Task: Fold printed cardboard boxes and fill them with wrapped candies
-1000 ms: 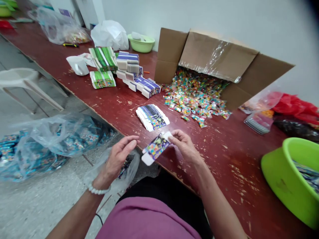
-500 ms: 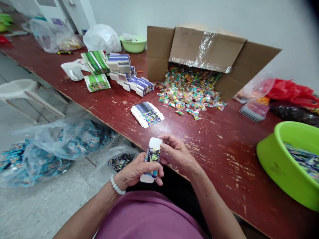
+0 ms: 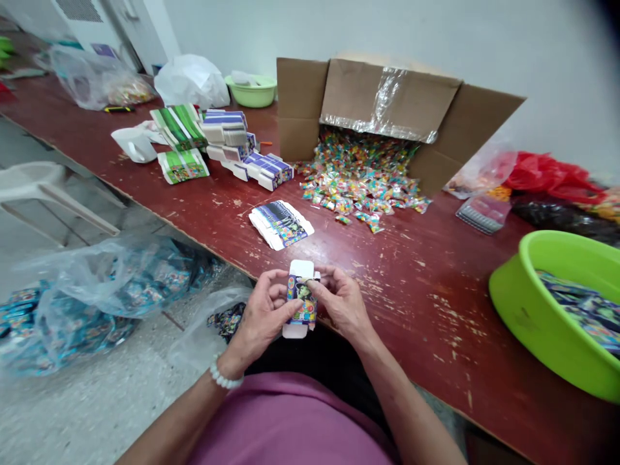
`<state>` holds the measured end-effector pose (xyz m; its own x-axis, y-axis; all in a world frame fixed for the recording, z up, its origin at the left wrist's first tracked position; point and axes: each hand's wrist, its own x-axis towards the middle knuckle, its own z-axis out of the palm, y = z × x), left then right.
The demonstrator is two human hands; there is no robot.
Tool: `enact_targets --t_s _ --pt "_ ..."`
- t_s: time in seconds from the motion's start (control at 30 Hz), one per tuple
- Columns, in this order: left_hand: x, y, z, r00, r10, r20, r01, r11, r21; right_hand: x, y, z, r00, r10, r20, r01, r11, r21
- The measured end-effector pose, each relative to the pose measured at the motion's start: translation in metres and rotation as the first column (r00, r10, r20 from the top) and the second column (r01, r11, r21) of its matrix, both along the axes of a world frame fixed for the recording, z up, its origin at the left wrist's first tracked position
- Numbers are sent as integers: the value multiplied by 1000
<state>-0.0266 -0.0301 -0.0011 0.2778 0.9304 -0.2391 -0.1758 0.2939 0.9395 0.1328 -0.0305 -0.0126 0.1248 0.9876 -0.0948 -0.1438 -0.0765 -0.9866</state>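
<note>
A small printed carton [image 3: 304,303] with white end flaps is held upright between both my hands, over the table's front edge. My left hand [image 3: 265,310] grips its left side, thumb across the printed front. From the right, my right hand [image 3: 343,300] pinches the upper part, its thumb on the front face and the fingers partly hidden behind. Both end flaps stand out, at top and bottom. Just beyond my hands lies a stack of flat carton blanks [image 3: 281,224] on the red table [image 3: 407,310].
Wrapped candies [image 3: 358,187] spill from a cardboard box [image 3: 303,110]. Bundled green cartons [image 3: 183,166] and purple cartons [image 3: 269,170] stand left of it, near a white mug [image 3: 135,145]. A green basin [image 3: 513,310] with packets is at right. Plastic bags [image 3: 87,310] lie on the floor.
My right hand has moved from the carton's upper edge to a grip on its right side. The carton has turned more upright and square to me, and my left fingers have shifted along its left side.
</note>
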Motion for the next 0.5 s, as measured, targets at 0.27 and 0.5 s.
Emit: enact_targets --t_s 0.27,0.5 --pt "0 -6 2 999 41 -28 -38 993 109 -6 -8 -1 986 -5 -166 14 998 55" --pt "-6 -1 -3 998 -10 -68 15 998 67 6 1 -2 958 91 -271 -123 987 -102"
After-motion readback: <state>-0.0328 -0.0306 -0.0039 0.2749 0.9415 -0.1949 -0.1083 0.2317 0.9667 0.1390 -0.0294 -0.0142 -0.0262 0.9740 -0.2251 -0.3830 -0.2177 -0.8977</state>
